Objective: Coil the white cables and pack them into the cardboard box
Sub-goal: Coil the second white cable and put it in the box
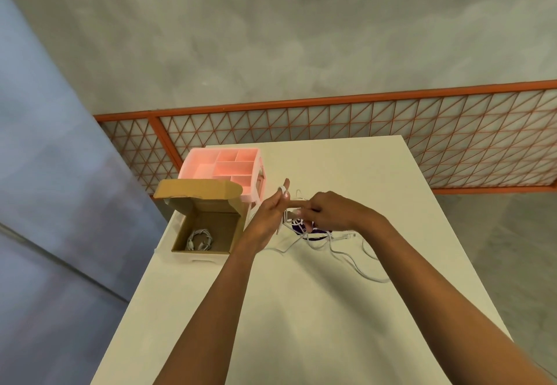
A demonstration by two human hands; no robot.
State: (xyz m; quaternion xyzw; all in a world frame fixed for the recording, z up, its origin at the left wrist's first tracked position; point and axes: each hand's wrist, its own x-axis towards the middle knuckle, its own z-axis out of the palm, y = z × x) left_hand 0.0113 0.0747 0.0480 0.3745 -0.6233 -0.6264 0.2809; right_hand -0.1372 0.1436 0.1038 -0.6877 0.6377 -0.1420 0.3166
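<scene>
- Grey concrete and an orange mesh fence lie beyond a white table, where the work is going on.
- On the table's left edge stands the cardboard box, lid thrown back. One coiled cable already lies on its floor.
- Just behind the box sits a pink organiser; its compartments look bare.
- To the right of the box, the left hand is raised edge-on. Its fingers are straight and serve as a former, with a white turn looped over them near the tips.
- Further right of the box, the right hand is curled and pinches the white cable close to the left palm, feeding it on.
- The rest of that cable trails slack across the table, well right of the box, over a dark purple thing that I cannot make out.
- Judged step: winding a second cable, with few turns on and much slack left. How many cables are in the tangle is hard to say.
- Next, I judge, the right hand should carry more turns round the left fingers under light tension. The coil can then slip off and go left into the box, beside the first.
</scene>
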